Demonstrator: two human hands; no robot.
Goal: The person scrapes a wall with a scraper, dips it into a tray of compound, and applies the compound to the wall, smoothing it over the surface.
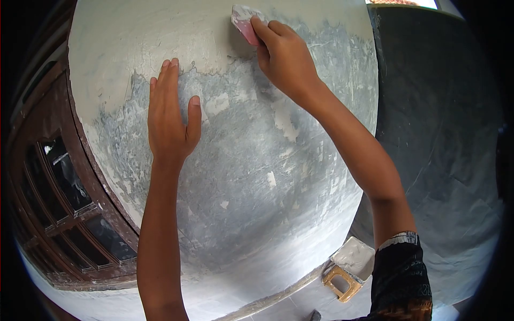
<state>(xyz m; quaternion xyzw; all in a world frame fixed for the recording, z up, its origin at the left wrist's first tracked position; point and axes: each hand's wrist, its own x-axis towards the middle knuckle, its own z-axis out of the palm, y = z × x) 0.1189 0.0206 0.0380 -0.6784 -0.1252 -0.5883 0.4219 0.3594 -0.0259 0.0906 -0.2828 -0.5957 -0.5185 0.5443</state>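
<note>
My right hand (286, 59) grips a pink scraper (246, 28) smeared with white paste and holds it near the top of the wall (241, 160). Pale filler coats the upper part of that wall, while grey, patchy plaster shows below a ragged edge. My left hand (172, 115) lies flat against the wall, fingers pointing up and thumb apart, with nothing in it. Its fingertips reach the border between the pale coat and the grey area.
To the left is a brown wooden window frame (80, 214) with dark glass panes. A dark sheet (439, 134) covers the right side. Low on the right, a tray of white paste (353, 255) rests by a yellow-brown stool (342, 283) on the tiled floor.
</note>
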